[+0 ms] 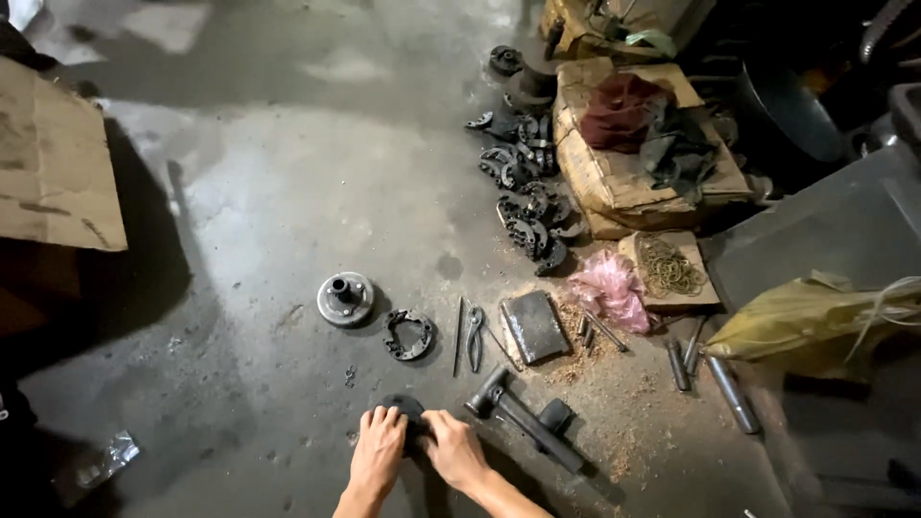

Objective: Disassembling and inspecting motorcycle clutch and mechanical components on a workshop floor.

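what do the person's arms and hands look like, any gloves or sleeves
Both hands are bare: the left hand and right hand wear no gloves. The forearms are uncovered as far as they show, with no sleeve, watch or ring visible.

We see stained grey concrete floor [288, 192], pale glare far ahead of hands. Cardboard sheet [53, 163] far left casts dark shadow. Sawdust [614, 384] scattered right of hands.

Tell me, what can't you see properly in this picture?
- Dark round part, head view: mostly covered by the left hand and right hand; its shape is unclear.
- Pile of dark metal parts: too small and shadowed to tell apart.
- Yellow bag: cut off by the right edge.
- Top right corner: too dark.
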